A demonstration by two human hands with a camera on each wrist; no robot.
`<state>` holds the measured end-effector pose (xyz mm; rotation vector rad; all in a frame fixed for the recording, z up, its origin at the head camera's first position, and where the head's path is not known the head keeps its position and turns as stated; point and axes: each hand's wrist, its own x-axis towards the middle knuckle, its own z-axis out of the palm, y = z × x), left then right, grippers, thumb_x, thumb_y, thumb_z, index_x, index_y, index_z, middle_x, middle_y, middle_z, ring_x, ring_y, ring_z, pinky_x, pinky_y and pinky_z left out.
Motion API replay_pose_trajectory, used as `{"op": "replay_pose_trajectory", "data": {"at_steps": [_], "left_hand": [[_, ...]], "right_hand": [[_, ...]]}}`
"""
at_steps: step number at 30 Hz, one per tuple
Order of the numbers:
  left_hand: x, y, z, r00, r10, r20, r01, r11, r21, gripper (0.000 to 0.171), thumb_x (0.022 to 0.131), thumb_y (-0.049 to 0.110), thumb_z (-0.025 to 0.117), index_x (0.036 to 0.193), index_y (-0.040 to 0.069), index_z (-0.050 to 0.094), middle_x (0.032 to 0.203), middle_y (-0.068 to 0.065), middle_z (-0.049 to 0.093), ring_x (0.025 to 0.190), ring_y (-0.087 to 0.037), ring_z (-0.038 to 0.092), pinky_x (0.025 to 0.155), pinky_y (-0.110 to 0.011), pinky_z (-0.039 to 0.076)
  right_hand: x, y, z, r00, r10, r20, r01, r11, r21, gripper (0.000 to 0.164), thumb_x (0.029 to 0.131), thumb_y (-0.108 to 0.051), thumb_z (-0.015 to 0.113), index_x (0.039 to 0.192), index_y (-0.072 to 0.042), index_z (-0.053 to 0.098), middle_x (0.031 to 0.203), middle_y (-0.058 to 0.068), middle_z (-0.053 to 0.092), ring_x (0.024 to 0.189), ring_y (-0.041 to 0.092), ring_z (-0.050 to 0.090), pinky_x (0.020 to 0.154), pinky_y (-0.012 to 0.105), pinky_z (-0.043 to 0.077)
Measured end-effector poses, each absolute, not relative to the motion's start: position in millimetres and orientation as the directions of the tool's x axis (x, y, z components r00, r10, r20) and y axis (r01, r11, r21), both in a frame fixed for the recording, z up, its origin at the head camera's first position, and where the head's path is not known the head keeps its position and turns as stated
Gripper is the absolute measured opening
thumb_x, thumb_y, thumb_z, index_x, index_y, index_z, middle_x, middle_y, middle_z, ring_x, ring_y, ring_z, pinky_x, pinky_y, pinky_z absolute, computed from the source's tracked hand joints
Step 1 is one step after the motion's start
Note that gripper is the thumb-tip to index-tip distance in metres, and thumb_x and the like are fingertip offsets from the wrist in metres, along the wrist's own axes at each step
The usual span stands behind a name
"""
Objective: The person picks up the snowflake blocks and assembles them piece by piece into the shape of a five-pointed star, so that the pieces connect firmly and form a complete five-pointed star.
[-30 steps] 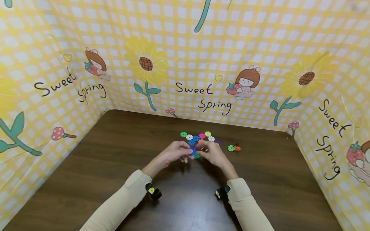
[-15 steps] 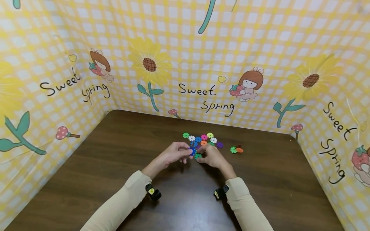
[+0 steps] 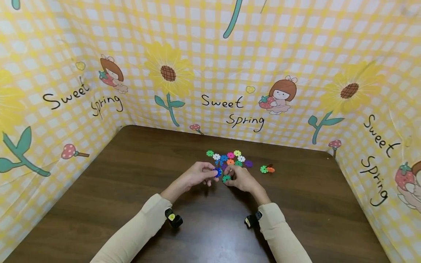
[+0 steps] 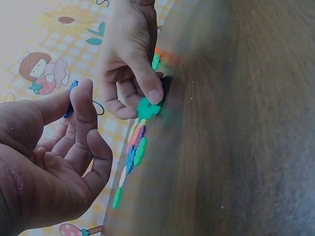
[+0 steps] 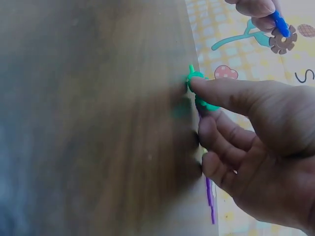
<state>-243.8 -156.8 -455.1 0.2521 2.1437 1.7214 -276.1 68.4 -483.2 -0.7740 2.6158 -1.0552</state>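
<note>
My left hand (image 3: 198, 173) pinches a blue notched plastic disc (image 3: 218, 172) between thumb and finger, above the table. In the left wrist view the blue disc (image 4: 71, 98) is nearly edge-on. A brown notched disc (image 5: 283, 40) shows beside it in the right wrist view; whether they are joined I cannot tell. My right hand (image 3: 242, 178) pinches a green notched disc (image 3: 226, 179), its thumb on the face of the green disc (image 4: 148, 109). Just beyond both hands lies a cluster of many-coloured discs, including an orange disc (image 3: 230, 162); my fingers partly cover it.
At the cluster's far side lie a light green disc (image 3: 209, 153), a pink disc (image 3: 230, 155) and a yellow disc (image 3: 237, 153). Apart on the right, an orange disc (image 3: 270, 170) touches others. Checked cloth (image 3: 184, 109) walls the brown table (image 3: 158, 149).
My right hand has drawn slightly away from the blue disc and taken the green disc, which has shifted a little rightward. My left hand keeps its pinch on the blue disc almost in place.
</note>
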Motion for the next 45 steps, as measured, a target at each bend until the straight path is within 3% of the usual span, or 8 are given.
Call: {"op": "replay_pose_trajectory", "data": {"at_steps": [9,22,34,41,45], "left_hand": [[-243.4,-156.3,-456.8,-0.910,0.369,-0.189,-0.106,0.234,0.967,0.020,0.100,0.021,0.063,0.106,0.002,0.062,0.087,-0.010,0.075,0.059,-0.013,0.063,0.066,-0.033,0.050],[-244.5,-153.4,-459.9,-0.908,0.377,-0.185,-0.096,0.242,0.965,0.025,0.101,0.024,0.062,0.108,0.001,0.063,0.089,-0.014,0.075,0.060,-0.013,0.061,0.064,-0.030,0.048],[-242.0,-149.8,-457.2,-0.905,0.382,-0.187,-0.091,0.255,0.963,0.023,0.103,0.021,0.059,0.109,-0.001,0.065,0.093,-0.019,0.074,0.061,-0.011,0.060,0.064,-0.029,0.047],[-241.2,-148.2,-454.6,-0.903,0.392,-0.175,-0.079,0.249,0.965,0.026,0.102,0.023,0.060,0.109,-0.001,0.066,0.093,-0.020,0.073,0.060,-0.011,0.061,0.064,-0.030,0.048],[-241.7,-146.0,-453.0,-0.900,0.398,-0.178,-0.077,0.257,0.963,0.025,0.101,0.024,0.061,0.107,0.000,0.067,0.090,-0.016,0.074,0.061,-0.011,0.061,0.065,-0.031,0.048]], "right_hand": [[-273.7,79.8,-487.6,-0.808,-0.585,0.066,-0.425,0.502,-0.753,0.013,0.091,-0.005,0.073,0.104,-0.007,0.069,0.092,0.000,0.067,0.085,0.015,0.062,0.078,0.035,0.053],[-266.4,81.3,-469.8,-0.816,-0.562,0.136,-0.418,0.411,-0.810,0.005,0.094,-0.011,0.072,0.098,-0.009,0.070,0.087,-0.001,0.069,0.080,0.016,0.063,0.073,0.030,0.054],[-260.3,84.6,-450.4,-0.821,-0.531,0.210,-0.450,0.376,-0.810,0.011,0.095,-0.016,0.071,0.104,-0.008,0.071,0.092,0.002,0.069,0.082,0.016,0.063,0.073,0.030,0.053],[-254.6,84.6,-439.2,-0.814,-0.538,0.219,-0.461,0.370,-0.806,0.016,0.095,-0.009,0.069,0.108,0.001,0.069,0.096,0.013,0.070,0.084,0.026,0.064,0.075,0.036,0.054],[-255.0,85.9,-439.3,-0.812,-0.534,0.236,-0.476,0.371,-0.797,0.014,0.096,-0.010,0.069,0.107,-0.002,0.070,0.095,0.009,0.070,0.083,0.023,0.064,0.073,0.034,0.054]]}}
